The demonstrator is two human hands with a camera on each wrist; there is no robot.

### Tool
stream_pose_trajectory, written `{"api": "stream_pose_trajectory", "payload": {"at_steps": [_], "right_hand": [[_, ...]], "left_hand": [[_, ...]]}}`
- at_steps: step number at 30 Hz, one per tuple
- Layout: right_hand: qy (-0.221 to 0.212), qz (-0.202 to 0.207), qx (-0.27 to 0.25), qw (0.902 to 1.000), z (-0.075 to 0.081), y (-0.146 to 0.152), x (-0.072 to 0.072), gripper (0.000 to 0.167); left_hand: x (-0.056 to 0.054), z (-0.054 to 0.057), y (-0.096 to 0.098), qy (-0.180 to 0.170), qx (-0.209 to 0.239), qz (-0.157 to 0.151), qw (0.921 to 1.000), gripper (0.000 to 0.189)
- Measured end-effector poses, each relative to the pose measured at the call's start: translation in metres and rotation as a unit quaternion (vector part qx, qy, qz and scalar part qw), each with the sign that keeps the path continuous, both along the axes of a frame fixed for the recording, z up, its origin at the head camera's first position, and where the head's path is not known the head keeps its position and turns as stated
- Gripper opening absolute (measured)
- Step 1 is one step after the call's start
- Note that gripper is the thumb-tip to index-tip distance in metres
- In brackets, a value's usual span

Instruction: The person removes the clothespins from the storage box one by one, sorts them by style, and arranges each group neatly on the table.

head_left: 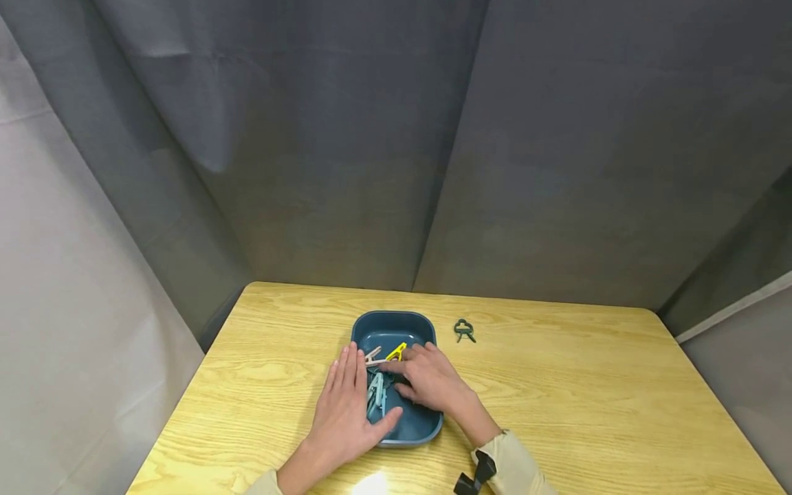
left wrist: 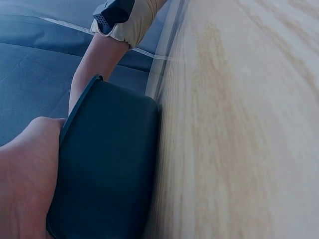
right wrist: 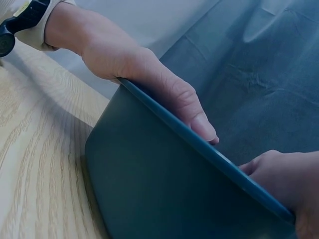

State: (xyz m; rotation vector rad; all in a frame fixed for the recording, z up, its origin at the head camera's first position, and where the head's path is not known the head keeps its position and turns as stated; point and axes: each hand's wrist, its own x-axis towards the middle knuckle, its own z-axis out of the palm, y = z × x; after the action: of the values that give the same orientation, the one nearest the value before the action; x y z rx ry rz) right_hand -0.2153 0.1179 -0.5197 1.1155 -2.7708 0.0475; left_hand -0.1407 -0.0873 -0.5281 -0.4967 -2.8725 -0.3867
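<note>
A dark blue plastic basin [head_left: 390, 323] stands on the table, holding several clothespins. Among them are a light blue clothespin [head_left: 379, 390], a yellow clothespin [head_left: 397, 353] and a pale pink clothespin [head_left: 372, 357]. My left hand [head_left: 343, 412] rests on the basin's left rim, fingers straight and thumb reaching over the inside. Over the right side, my right hand [head_left: 430, 378] reaches in, index finger stretched toward the clothespins and thumb apart from it. In the right wrist view, the basin wall [right wrist: 149, 169] hides the fingertips of the right hand [right wrist: 299, 179].
A small dark green clip [head_left: 464, 331] lies on the wooden table [head_left: 557, 385], to the right of the basin's far end. Grey curtains [head_left: 346, 151] hang behind the table, and lighter cloth hangs at both sides.
</note>
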Motion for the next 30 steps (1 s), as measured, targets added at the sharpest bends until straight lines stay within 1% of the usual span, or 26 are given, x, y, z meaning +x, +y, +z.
{"api": "stream_pose_trajectory", "payload": {"at_steps": [4,8,10,12,17,19,25,30], "right_hand": [[-0.007,0.002,0.008,0.9999,0.0009,-0.0005,0.0005,0.03],[-0.014,-0.005,0.0,0.9999,0.0019,-0.0012,0.0013,0.017],[-0.014,-0.01,-0.005,0.9998,0.0025,-0.0014,0.0016,0.014],[-0.019,-0.019,-0.011,0.9996,0.0029,-0.0018,0.0016,0.015],[-0.034,-0.041,-0.012,0.9985,0.0033,-0.0023,0.0017,0.042],[-0.033,-0.041,-0.008,0.9986,0.0035,-0.0022,0.0019,0.049],[-0.03,-0.037,0.003,0.9989,0.0038,-0.0013,0.0013,0.045],[-0.034,-0.042,-0.004,0.9985,0.0045,-0.0013,0.0007,0.043]], "left_hand": [[0.0005,0.0014,0.0003,-0.005,0.002,0.002,1.0,0.116],[0.0012,0.0026,0.0007,-0.009,0.004,0.003,0.9999,0.117],[0.0011,0.0024,0.0008,-0.012,0.006,0.004,0.9999,0.117],[0.001,0.0021,0.0011,-0.012,0.009,0.005,0.9999,0.116],[0.0005,0.0011,0.0014,-0.003,0.017,0.004,0.9998,0.114],[0.0004,0.0007,0.0014,-0.001,0.015,0.004,0.9999,0.113],[0.0001,0.001,0.0014,0.0,0.011,0.004,0.9999,0.113],[0.0004,0.002,0.0015,0.003,0.015,0.003,0.9999,0.114]]}}
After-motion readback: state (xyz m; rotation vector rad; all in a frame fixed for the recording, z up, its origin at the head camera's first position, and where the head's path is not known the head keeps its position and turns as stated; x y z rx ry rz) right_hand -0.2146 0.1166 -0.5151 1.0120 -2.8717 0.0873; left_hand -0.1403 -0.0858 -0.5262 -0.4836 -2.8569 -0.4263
